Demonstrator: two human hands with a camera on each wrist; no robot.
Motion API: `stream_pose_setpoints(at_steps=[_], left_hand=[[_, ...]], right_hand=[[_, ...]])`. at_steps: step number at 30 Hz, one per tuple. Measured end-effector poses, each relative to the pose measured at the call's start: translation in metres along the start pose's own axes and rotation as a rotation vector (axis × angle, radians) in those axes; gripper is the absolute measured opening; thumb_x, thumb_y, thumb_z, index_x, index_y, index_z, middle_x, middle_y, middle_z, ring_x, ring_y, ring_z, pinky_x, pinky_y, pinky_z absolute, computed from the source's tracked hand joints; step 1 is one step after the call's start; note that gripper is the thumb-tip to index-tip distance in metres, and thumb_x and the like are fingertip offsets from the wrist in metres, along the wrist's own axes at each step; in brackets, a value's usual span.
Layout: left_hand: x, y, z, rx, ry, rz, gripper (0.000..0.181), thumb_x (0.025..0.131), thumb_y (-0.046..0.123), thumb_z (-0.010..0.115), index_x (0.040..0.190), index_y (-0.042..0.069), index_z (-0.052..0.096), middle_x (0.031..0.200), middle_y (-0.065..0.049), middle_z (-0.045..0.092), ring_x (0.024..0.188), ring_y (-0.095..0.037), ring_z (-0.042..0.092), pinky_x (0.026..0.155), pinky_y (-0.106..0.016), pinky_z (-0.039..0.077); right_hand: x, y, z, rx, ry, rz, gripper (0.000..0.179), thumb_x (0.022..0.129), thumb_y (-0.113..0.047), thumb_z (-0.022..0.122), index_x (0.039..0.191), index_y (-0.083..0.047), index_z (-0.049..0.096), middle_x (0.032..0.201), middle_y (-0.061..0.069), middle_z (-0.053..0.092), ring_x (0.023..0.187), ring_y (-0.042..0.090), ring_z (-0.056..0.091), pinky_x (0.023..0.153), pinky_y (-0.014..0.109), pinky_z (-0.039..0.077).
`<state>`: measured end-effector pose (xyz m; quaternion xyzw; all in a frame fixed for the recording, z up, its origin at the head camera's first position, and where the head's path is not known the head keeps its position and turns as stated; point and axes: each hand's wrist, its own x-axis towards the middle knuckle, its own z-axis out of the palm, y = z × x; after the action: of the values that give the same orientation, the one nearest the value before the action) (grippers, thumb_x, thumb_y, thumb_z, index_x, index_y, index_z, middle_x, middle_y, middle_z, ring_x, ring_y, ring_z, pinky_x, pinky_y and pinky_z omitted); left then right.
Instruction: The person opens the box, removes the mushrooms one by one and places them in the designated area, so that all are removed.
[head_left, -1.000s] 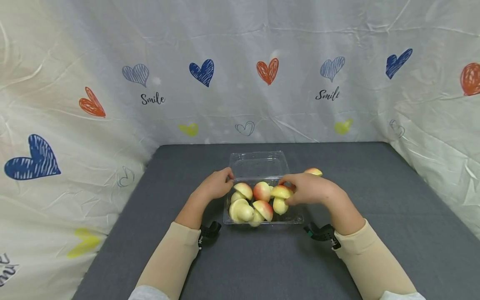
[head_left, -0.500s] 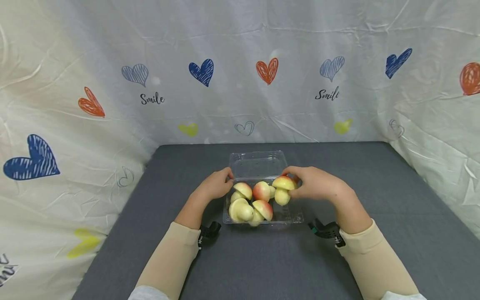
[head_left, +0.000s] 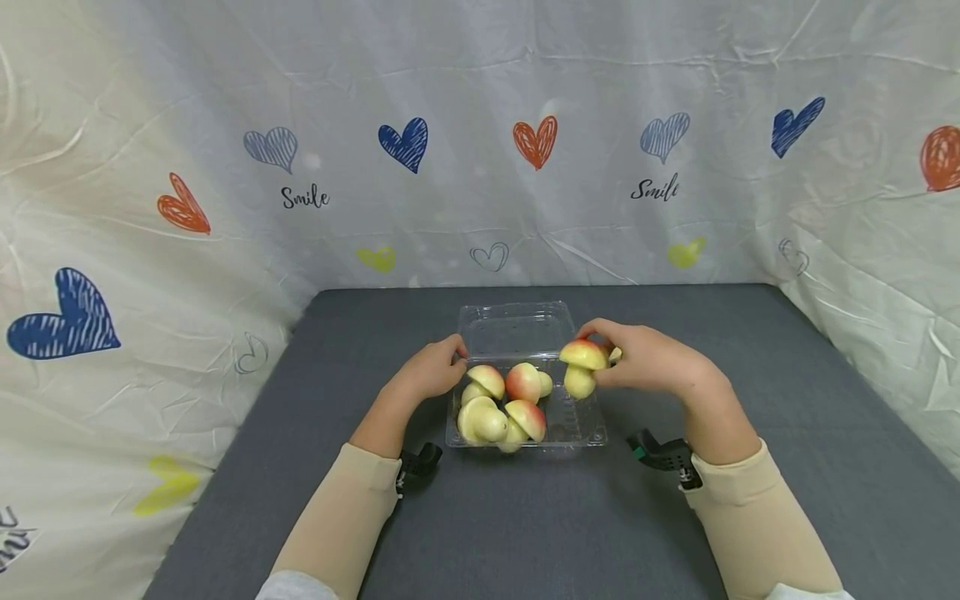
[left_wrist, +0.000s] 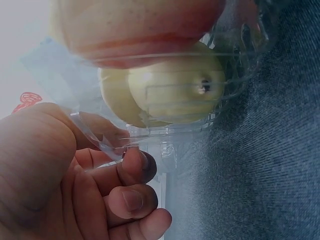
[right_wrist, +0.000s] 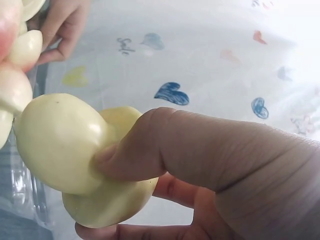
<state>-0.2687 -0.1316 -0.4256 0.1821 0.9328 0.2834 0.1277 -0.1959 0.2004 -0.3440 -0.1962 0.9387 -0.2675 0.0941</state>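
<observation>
In the head view my right hand [head_left: 648, 358] holds a toy mushroom [head_left: 580, 382] with a yellow-and-red cap and a pale stem, raised at the right end of a clear plastic clamshell box [head_left: 573, 429]. The right wrist view shows the thumb [right_wrist: 132, 152] pressed on the pale stem, fingers round the cap. My left hand [head_left: 429, 369] pinches the box's left rim between thumb and fingers, also seen in the left wrist view. Several similar mushrooms [head_left: 525, 383] lie in the left and middle of the box, some upright, some tipped over.
The box's hinged lid [head_left: 517, 329] lies folded back behind it on the dark grey tablecloth [head_left: 375, 325]. A bit of yellow [head_left: 616, 356] shows behind the right hand, mostly hidden. A white curtain [head_left: 465, 200] with printed hearts hangs behind the table.
My right hand has lifted the toy mushroom out of the box's right part and moved it right and slightly back. The left hand stays on the rim.
</observation>
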Motion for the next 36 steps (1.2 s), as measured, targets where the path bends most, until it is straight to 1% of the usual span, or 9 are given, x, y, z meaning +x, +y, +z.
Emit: stream_pose_setpoints(at_steps=[8,14,20,26,36], left_hand=[[0.0,0.0,0.0,-0.004,0.001,0.002,0.023,0.109,0.019,0.047,0.128,0.008,0.054,0.091,-0.008,0.061,0.067,-0.022,0.053,0.062,-0.038,0.042],[0.001,-0.001,0.0,-0.005,0.0,-0.002,0.023,0.109,0.019,0.048,0.128,0.008,0.054,0.093,-0.008,0.062,0.067,-0.023,0.054,0.061,-0.038,0.043],[0.002,-0.001,0.001,-0.005,0.002,-0.001,0.023,0.109,0.019,0.047,0.128,0.008,0.054,0.097,-0.008,0.063,0.07,-0.023,0.056,0.063,-0.039,0.044],[0.001,-0.001,0.001,-0.008,-0.001,-0.002,0.023,0.109,0.018,0.048,0.129,0.008,0.054,0.096,-0.008,0.062,0.069,-0.023,0.055,0.063,-0.039,0.044],[0.001,-0.001,0.001,-0.018,-0.003,-0.004,0.023,0.109,0.018,0.048,0.129,0.008,0.054,0.094,-0.008,0.062,0.067,-0.022,0.053,0.062,-0.038,0.042]], right_hand=[[-0.005,0.004,-0.009,0.029,0.024,0.017,0.048,0.083,-0.014,0.068,0.13,-0.022,0.057,0.095,0.003,0.063,0.075,0.02,0.059,0.069,0.038,0.048],[-0.007,0.007,-0.013,0.036,0.025,0.029,0.049,0.084,-0.013,0.069,0.131,-0.022,0.057,0.094,0.004,0.063,0.075,0.021,0.06,0.069,0.038,0.049],[-0.01,0.012,-0.017,0.039,0.043,0.025,0.049,0.084,-0.011,0.07,0.13,-0.021,0.059,0.099,0.004,0.064,0.078,0.022,0.059,0.069,0.038,0.048],[-0.013,0.015,-0.022,0.01,0.065,0.061,0.05,0.083,-0.012,0.071,0.131,-0.02,0.059,0.101,0.004,0.064,0.082,0.022,0.06,0.072,0.039,0.047],[-0.019,0.025,-0.03,-0.021,0.102,0.096,0.05,0.087,-0.014,0.069,0.136,-0.018,0.057,0.109,0.007,0.064,0.088,0.023,0.058,0.076,0.039,0.046]])
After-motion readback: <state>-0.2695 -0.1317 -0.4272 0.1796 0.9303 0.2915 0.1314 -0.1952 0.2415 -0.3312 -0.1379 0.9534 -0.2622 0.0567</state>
